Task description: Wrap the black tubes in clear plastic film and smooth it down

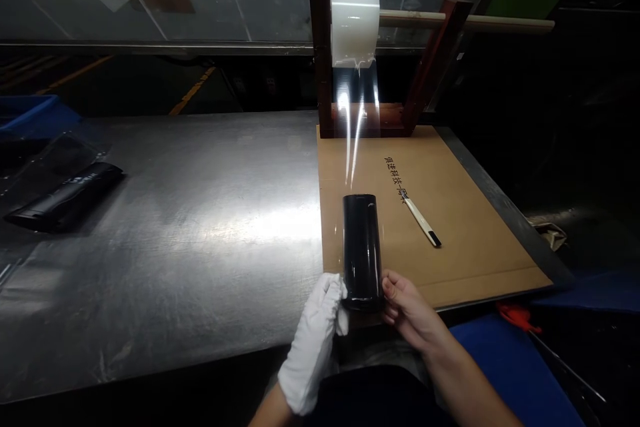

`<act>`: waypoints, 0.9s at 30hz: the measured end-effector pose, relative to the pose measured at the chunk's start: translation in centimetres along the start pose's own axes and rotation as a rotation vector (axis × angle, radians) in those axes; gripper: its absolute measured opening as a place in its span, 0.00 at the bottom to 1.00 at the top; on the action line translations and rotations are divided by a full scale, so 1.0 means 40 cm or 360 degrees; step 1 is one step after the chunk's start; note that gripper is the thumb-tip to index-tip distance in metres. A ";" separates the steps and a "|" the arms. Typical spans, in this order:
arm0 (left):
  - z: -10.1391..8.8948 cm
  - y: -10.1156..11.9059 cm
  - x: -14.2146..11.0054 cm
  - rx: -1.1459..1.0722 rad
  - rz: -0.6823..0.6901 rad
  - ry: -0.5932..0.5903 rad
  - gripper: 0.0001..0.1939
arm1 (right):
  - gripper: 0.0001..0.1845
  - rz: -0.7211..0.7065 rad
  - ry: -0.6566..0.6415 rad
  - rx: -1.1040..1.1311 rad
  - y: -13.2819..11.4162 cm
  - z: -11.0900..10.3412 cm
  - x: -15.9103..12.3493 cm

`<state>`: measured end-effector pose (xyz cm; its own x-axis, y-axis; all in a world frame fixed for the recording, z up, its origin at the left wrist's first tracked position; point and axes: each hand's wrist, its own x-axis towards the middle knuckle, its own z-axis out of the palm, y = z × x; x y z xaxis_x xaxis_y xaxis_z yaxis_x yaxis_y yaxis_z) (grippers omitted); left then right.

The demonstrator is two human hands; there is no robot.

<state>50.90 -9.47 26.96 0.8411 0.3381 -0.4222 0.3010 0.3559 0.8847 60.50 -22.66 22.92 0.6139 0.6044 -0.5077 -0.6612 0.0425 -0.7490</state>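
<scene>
A glossy black oval tube-like piece [362, 250] lies lengthwise at the cardboard's front left edge. Clear plastic film [355, 120] runs down to it from a roll [355, 27]. My left hand [317, 327], in a white glove, is closed in a pinch by the piece's near left corner, where the film's edge seems to be. My right hand [411, 310], bare, pinches likewise by the near right corner. The film is hard to see at the fingertips. A cutter knife with a pale handle [421, 219] lies on the cardboard, right of the piece.
The roll hangs on a wooden rod [413, 18] in a dark red wooden stand [367, 128]. Brown cardboard [480, 260] covers the right of the metal table [215, 233]. Another black piece [67, 197] and a blue bin [37, 113] are at left.
</scene>
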 end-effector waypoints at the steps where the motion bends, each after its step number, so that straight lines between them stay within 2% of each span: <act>1: -0.001 -0.003 0.002 -0.0013 -0.0003 0.0005 0.18 | 0.26 0.0013 -0.0013 0.0063 0.003 0.004 -0.001; 8: -0.003 -0.005 0.006 -0.0078 -0.0028 0.0005 0.17 | 0.25 0.0048 -0.0128 0.0225 -0.017 0.003 -0.012; 12: 0.001 0.006 0.004 -0.0003 -0.0030 0.0019 0.18 | 0.20 -0.0055 -0.0056 0.0132 -0.020 0.011 -0.008; 15: -0.005 0.010 0.005 0.0073 -0.0009 -0.0052 0.17 | 0.20 -0.0040 -0.0032 0.0160 -0.013 0.011 -0.002; 18: -0.014 0.015 0.008 0.0385 0.0075 -0.0052 0.16 | 0.21 -0.0037 -0.0018 0.0195 -0.005 0.009 -0.001; 22: -0.018 0.030 0.010 0.0977 0.0256 0.0222 0.14 | 0.19 -0.0060 0.0022 0.0199 -0.005 0.015 -0.010; 24: -0.017 0.041 0.009 0.1095 0.0248 0.0280 0.15 | 0.19 -0.0080 0.0043 0.0193 -0.008 0.022 -0.015; 27: -0.015 0.055 0.008 0.1042 0.0200 0.0229 0.16 | 0.19 -0.0112 0.0078 0.0165 -0.014 0.029 -0.022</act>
<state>51.58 -8.05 28.66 0.8329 0.4711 -0.2906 0.4531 -0.2788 0.8467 59.81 -22.29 24.28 0.6789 0.5577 -0.4775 -0.6553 0.1671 -0.7366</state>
